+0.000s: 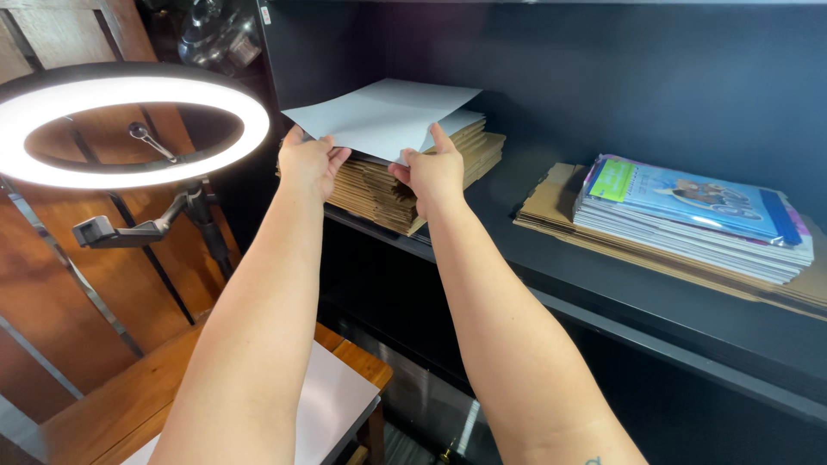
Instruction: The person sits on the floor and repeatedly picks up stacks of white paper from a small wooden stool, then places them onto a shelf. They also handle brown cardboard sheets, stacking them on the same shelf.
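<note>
Both hands on white sheet atop flattened cardboard stack, black shelf, 12 o'clock from person. Left hand closed on sheet's near-left edge, fingers curled under. Right hand pinches near-right corner, thumb on top. Sheet partly raised, far end floating above stack. Magazine pile at 2 o'clock, well apart. Ring light at 10 o'clock, just beside left forearm. Risk: thin sheet may crease from edge-only grip; elbow swing could knock light stand.

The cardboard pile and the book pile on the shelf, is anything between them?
No. In the head view, only bare black shelf lies between the cardboard pile and the book pile.
</note>
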